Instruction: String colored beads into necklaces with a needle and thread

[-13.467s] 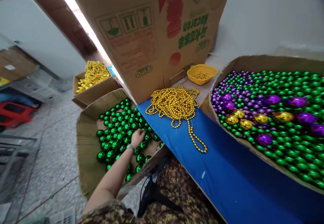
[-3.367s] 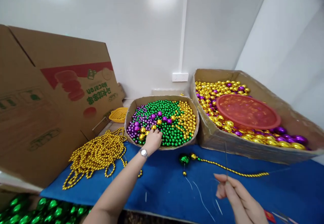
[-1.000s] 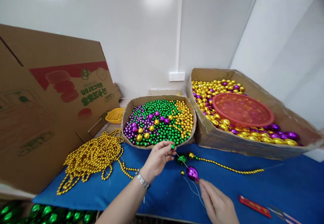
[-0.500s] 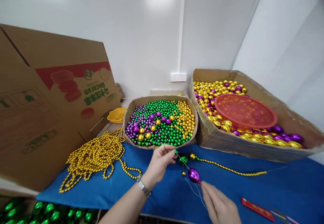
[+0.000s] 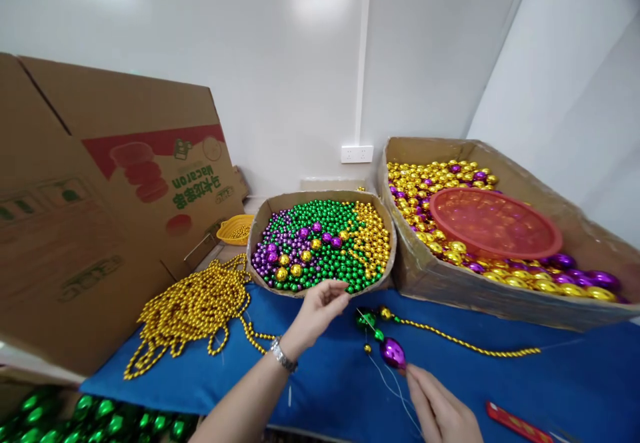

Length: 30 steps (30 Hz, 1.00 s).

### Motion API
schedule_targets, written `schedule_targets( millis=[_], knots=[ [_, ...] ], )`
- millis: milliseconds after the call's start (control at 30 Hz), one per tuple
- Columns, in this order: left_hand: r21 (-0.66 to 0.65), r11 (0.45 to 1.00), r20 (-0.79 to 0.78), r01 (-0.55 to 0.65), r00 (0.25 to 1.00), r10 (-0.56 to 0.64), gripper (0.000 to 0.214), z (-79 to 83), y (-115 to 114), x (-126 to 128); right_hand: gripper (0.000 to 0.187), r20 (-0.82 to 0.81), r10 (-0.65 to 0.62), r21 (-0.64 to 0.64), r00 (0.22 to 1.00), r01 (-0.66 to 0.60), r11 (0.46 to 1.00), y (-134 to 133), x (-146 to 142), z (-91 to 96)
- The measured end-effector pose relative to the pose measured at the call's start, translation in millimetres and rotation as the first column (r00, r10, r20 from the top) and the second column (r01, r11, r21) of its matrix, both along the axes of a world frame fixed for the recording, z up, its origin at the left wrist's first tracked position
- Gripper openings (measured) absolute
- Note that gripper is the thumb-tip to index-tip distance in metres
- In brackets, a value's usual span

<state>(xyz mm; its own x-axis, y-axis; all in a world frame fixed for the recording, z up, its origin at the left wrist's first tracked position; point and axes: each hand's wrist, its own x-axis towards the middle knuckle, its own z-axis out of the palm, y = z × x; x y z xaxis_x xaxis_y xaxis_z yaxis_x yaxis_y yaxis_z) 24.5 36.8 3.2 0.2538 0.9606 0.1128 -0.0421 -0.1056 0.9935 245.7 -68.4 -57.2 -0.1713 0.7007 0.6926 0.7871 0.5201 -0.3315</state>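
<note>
My right hand [image 5: 443,406] pinches the lower end of a large shiny purple bead [image 5: 393,352]. A thin thread runs up out of this bead, and a small green bead [image 5: 379,335] sits on it just above the purple one. My left hand [image 5: 323,309], a metal watch [image 5: 284,355] on its wrist, hovers by the near rim of the bead box [image 5: 320,294]. Its thumb and forefinger are apart with nothing visible between them. Behind the thread lie a large green bead [image 5: 365,320], a gold bead [image 5: 385,313] and a strand of small gold beads [image 5: 465,337].
A bigger box [image 5: 450,289] of gold and purple beads, with a red basket [image 5: 495,223] on top, stands right. Heaped gold bead chains [image 5: 195,309] and a tall carton [image 5: 150,229] are at left. A red-handled tool [image 5: 517,423] lies front right on the blue cloth [image 5: 340,389].
The small green bead has left my left fingertips and slid down the thread to the purple bead. My left fingers have parted. The view has shifted slightly.
</note>
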Motion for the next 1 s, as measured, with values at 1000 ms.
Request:
schedule_targets(
  millis=[1000],
  knots=[
    [0.138, 0.987, -0.288, -0.085, 0.95, 0.122, 0.028, 6.9, 53, -29, 0.03, 0.029, -0.026, 0.033, 0.999, 0.025, 0.999, 3, -1, -3.4]
  ],
)
